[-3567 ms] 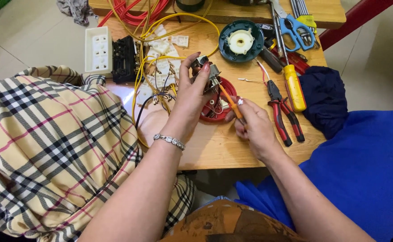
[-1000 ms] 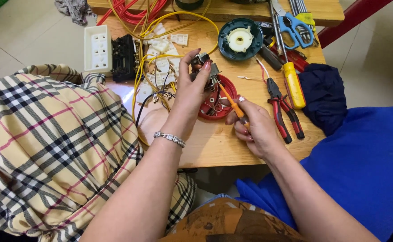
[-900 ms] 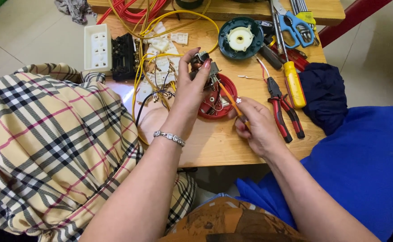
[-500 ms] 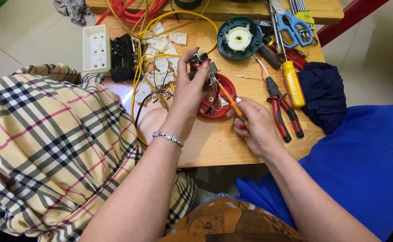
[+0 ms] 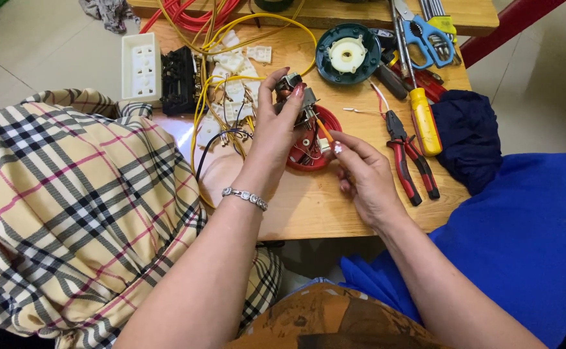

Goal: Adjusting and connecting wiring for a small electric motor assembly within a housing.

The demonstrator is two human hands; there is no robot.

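Left hand (image 5: 276, 132) pinching a small switch (image 5: 294, 97) over the red disc (image 5: 312, 139); right hand (image 5: 363, 174) closed on an orange screwdriver (image 5: 325, 131).

left hand (image 5: 276, 132) grips small switch part (image 5: 294, 97); right hand (image 5: 363, 174) holds orange screwdriver (image 5: 325, 132).

The left hand (image 5: 275, 136) covers most of the small part it grips, above the red disc (image 5: 308, 145), so its kind cannot be told. The screwdriver (image 5: 325, 132) handle is buried in the right hand (image 5: 363, 178) beside the disc. Beyond the disc, red cables (image 5: 192, 16) and scissors (image 5: 425, 39) are cut by the top edge.
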